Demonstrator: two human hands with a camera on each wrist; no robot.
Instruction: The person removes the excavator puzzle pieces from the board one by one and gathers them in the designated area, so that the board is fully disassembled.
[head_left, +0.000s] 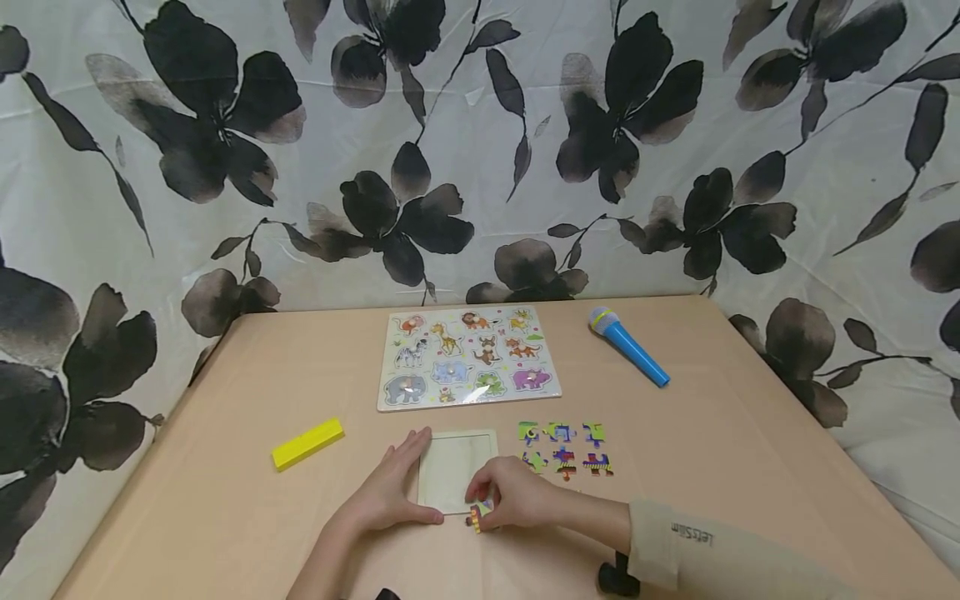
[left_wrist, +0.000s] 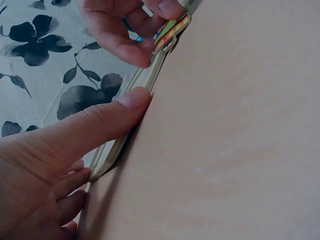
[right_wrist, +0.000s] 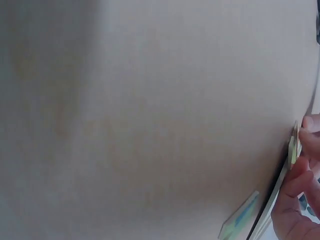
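A shallow pale wooden puzzle tray [head_left: 453,467] lies in front of me with a bare base. My left hand [head_left: 386,492] holds it at the left corner, fingers along the left side and thumb against the near edge. My right hand [head_left: 521,493] pinches a small colourful puzzle piece [head_left: 476,518] over the tray's near right corner. In the left wrist view that puzzle piece [left_wrist: 172,34] is tilted at the tray's rim. Several loose puzzle pieces [head_left: 565,458] lie in rows to the right of the tray, partly behind my right hand.
Behind the tray lies an animal puzzle board [head_left: 468,354]. A blue toy microphone [head_left: 630,346] is at the back right, and a yellow block [head_left: 307,444] sits to the left. The wooden table [head_left: 225,500] meets a flowered cloth [head_left: 517,150] at its far edge.
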